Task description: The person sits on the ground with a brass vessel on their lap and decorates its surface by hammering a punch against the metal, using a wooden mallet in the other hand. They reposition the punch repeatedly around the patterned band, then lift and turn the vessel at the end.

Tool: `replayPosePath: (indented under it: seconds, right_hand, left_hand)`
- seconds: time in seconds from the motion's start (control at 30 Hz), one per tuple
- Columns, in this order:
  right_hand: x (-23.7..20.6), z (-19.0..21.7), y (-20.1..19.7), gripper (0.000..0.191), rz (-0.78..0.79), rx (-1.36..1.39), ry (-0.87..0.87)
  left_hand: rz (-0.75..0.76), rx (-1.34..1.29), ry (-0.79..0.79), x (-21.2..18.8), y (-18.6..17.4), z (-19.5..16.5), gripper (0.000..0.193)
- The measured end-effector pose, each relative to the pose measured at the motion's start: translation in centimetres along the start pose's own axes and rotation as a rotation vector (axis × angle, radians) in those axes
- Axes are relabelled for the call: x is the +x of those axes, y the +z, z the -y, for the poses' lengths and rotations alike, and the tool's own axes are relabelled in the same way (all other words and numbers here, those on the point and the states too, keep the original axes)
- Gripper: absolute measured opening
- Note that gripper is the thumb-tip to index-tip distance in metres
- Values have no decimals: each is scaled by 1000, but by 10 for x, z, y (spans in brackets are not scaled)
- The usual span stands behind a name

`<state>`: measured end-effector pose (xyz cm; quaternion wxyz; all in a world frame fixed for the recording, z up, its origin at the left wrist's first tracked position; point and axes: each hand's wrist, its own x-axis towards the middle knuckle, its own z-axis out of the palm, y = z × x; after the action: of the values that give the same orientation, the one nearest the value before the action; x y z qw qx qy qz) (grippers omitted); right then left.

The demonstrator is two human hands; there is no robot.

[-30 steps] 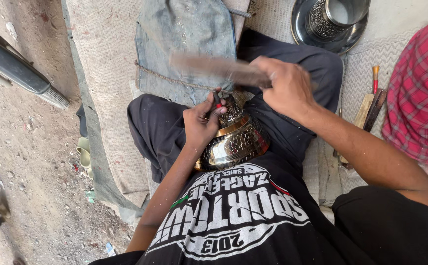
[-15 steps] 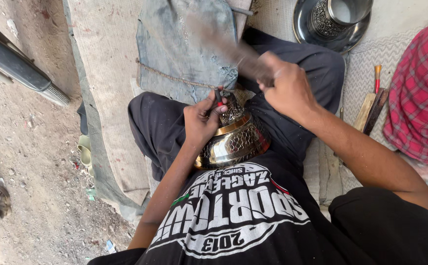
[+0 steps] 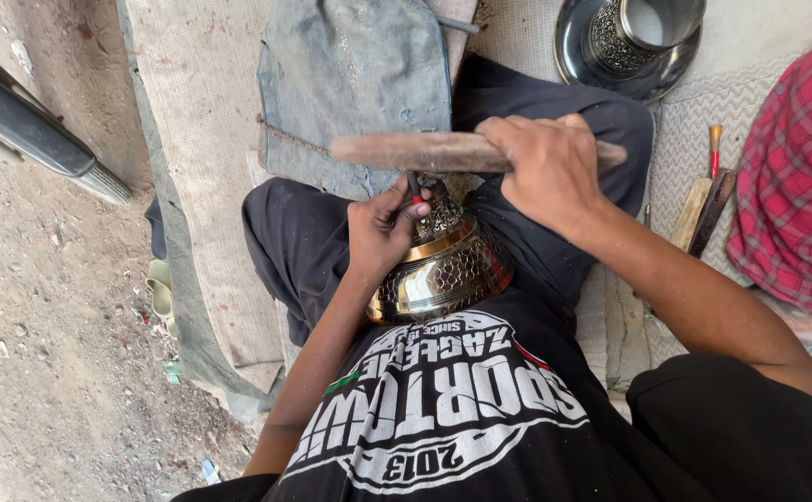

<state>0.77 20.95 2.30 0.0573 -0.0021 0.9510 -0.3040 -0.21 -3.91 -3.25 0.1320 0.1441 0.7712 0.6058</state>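
Vase lay in my lap on its side, against my black shirt, its patterned brass belly nearest me and the neck pointing away. All places below are given from the vase.

Left hand: sat on the vase's left shoulder, fingers pinched shut on a thin punch. The punch stood nearly upright with its tip down on the vase's neck. A red mark showed on it just above my fingertips.

Right hand: above and just right of the vase, fist clenched on a wooden mallet. The mallet lay level, its long end reaching left across the top of the punch. Whether wood met punch head I could not tell. A short stub stuck out past my knuckles on the right.

Beyond the vase: my dark trouser legs, then a grey cloth spread on a pale mat.

Right of the vase, well apart: several wooden-handled tools lying on woven matting, and beside them another person's red checked sleeve.

Far beyond the vase, to the right: a round metal tray with a second worked metal pot standing on it.

Left of the vase, past the mat: bare dirt ground and a dark pipe-like bar lying aslant.
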Motion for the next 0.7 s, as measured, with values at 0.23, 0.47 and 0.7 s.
replayPosePath:
  seconds: [0.23, 0.47, 0.7]
  right_hand:
    - [2, 10, -4, 39, -55, -112, -55]
    - [-5, 6, -6, 35, 66, -353, 57]
    - [-13, -8, -3, 51, -91, -29, 264]
  left_hand:
    - [-28, -53, 45, -1, -3, 5, 34]
    - [56, 110, 13, 6, -10, 5, 34]
    - [291, 33, 90, 27, -33, 9, 39]
